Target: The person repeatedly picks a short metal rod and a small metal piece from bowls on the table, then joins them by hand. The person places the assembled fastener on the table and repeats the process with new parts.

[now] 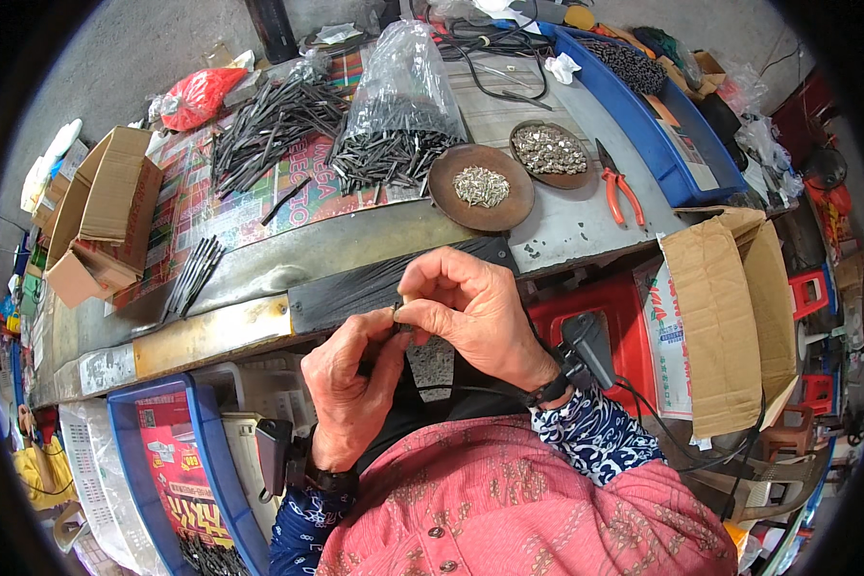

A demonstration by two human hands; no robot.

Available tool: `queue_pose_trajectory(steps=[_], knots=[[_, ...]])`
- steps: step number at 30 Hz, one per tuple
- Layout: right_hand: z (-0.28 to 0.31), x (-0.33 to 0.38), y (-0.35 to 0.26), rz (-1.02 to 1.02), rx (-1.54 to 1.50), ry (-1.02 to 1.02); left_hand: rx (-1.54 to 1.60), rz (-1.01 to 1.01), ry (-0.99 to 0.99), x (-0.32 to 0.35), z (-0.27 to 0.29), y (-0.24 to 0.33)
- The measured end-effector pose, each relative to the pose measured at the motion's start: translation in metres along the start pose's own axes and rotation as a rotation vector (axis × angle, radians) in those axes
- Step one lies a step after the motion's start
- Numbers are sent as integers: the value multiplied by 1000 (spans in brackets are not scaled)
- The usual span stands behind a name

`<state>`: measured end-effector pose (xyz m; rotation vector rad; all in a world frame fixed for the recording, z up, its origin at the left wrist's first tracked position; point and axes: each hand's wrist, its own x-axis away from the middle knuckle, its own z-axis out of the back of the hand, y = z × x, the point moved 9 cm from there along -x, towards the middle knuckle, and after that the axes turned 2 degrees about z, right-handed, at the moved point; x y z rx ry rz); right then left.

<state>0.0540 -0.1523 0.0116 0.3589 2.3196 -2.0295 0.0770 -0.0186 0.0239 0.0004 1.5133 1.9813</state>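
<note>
My left hand [350,379] and my right hand [480,312] meet in front of the table's near edge, thumbs and fingers pinched together. Between the fingertips shows a small dark piece [396,309], mostly covered, so its kind is unclear. Just beyond my right hand, a round brown dish [444,204] holds a heap of small pale metal pins [481,187]. Beside it is a second dark dish with small greyish parts [549,151]. Pliers with orange handles [623,197] lie to its right.
Thin black strips [278,125] lie piled at the back, beside more in a clear plastic bag [405,72]. A few strips [194,276] lie at left near a cardboard box [115,192]. Right: a blue tray [686,187] and an open carton [715,331]. A blue crate [216,461] sits below left.
</note>
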Motion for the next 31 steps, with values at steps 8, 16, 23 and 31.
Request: queue_pose_trajectory(steps=[8,16,23,31], knots=[[-4,-1,-4,20,-17,-106,174,141,20,1,-4,-8],[-5,-6,1,-39,24,-108,377,273,49,1,-4,-21],[11,-34,-35,252,600,-153,479,358,85,0,5,-35],[-10,-94,-31,647,1321,-122,491,342,129,-4,17,-46]])
